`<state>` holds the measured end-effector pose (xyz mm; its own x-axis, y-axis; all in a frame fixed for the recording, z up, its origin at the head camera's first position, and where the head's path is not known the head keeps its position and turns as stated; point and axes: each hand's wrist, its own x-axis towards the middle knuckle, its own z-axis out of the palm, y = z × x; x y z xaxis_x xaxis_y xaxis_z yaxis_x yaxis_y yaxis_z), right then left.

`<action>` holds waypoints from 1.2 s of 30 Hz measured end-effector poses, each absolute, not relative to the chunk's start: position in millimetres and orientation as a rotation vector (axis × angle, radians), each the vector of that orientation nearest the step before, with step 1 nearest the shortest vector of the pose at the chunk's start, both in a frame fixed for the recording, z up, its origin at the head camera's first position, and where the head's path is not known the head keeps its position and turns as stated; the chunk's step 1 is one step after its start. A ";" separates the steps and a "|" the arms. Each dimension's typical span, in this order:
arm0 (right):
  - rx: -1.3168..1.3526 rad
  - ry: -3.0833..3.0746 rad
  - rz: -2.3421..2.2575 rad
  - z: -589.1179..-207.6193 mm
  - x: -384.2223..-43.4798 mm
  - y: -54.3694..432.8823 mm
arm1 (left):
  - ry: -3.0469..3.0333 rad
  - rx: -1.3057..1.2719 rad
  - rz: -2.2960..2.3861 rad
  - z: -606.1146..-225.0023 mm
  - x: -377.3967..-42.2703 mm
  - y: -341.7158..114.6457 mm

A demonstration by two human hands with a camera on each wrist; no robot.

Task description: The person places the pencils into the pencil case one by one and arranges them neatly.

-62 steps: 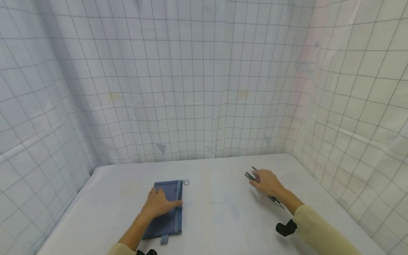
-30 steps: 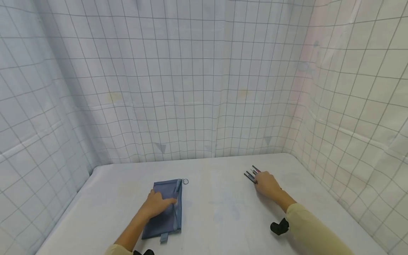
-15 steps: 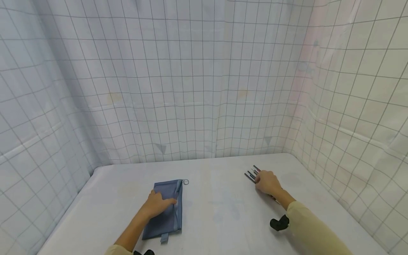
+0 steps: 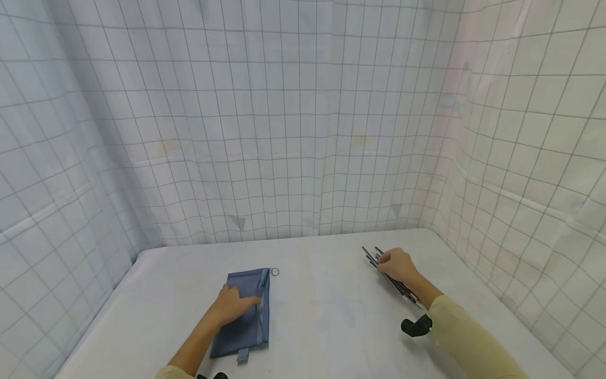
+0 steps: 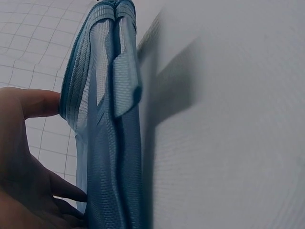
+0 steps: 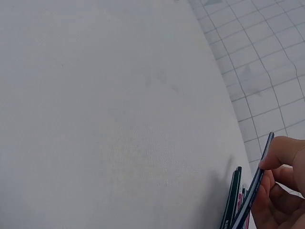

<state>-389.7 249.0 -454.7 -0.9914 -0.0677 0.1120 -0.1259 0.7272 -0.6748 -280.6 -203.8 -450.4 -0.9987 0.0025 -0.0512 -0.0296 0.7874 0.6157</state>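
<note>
A flat blue zip pouch (image 4: 246, 330) lies left of centre on the white table. My left hand (image 4: 231, 306) rests on it, fingers spread over the cloth and thumb (image 5: 42, 103) against the zip edge. The left wrist view shows a gap between the zip's two sides. Over on the right, my right hand (image 4: 400, 265) pinches a slim dark blue pencil (image 6: 258, 178) between thumb and finger. That pencil is tilted, its far end raised. Several other pencils (image 6: 230, 199), one dark green with print on it, lie beneath the hand, partly covered.
A metal ring (image 4: 275, 272) hangs from the pouch's far corner, and a cloth tab (image 4: 243, 355) sticks out at its near end. White gridded curtains (image 4: 303, 131) stand behind the table and along both sides.
My right hand has curled over the pencils and now pinches one, its far end lifted off the others. On the pouch, my left thumb has shifted slightly left from the zip side.
</note>
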 end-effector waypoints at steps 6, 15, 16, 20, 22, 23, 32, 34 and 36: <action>0.067 -2.813 1.349 -452.6 -388.9 243.8 | 2.921 -0.021 1.010 -452.2 -281.3 -203.4; -0.023 -2.685 1.686 -450.5 -386.7 229.0 | 2.925 -0.022 1.006 -452.3 -281.3 -203.2; -0.018 -2.670 1.713 -450.6 -386.8 226.9 | 2.924 -0.024 1.007 -452.4 -281.4 -203.2; -0.014 -2.625 1.787 -451.8 -387.9 218.8 | 2.917 -0.028 1.016 -453.4 -281.1 -203.4; -0.003 -2.618 1.805 -452.3 -387.9 215.1 | 2.913 -0.028 1.023 -453.8 -280.8 -203.4; -0.007 -2.619 1.803 -452.2 -387.6 213.3 | 2.913 -0.028 1.023 -454.0 -280.6 -203.4; -0.002 -2.565 1.911 -450.7 -386.8 188.5 | 2.916 -0.028 1.010 -454.0 -282.1 -204.4; -0.015 -2.545 1.954 -452.2 -388.1 180.2 | 2.914 -0.028 1.010 -454.0 -282.6 -204.9; -0.043 -2.532 1.992 -453.8 -388.5 171.5 | 2.910 -0.030 1.014 -453.6 -282.8 -205.2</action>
